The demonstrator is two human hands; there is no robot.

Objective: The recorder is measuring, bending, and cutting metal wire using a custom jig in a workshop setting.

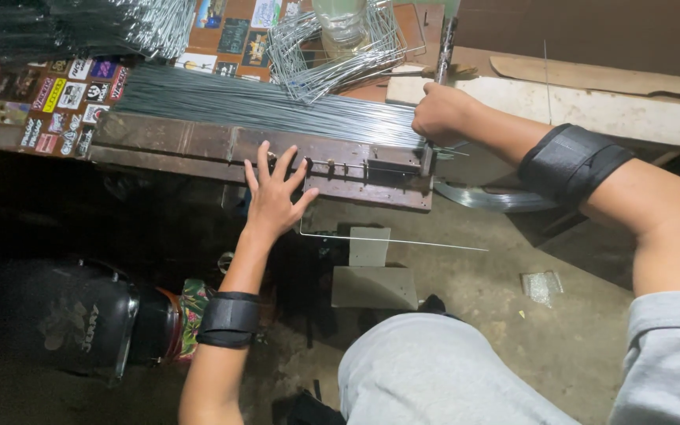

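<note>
Bending wire (391, 238) on the metal jig (277, 157): my right hand (441, 112) is fisted round the lever (441, 59), my left hand (275, 194) spread flat on the jig's near edge. Next move, I judge: swing lever fully, steadily.

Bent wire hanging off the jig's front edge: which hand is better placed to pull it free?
Probably the left hand: it lies open on the jig, just above the bent wire. The right hand is closed around the lever handle.
</note>
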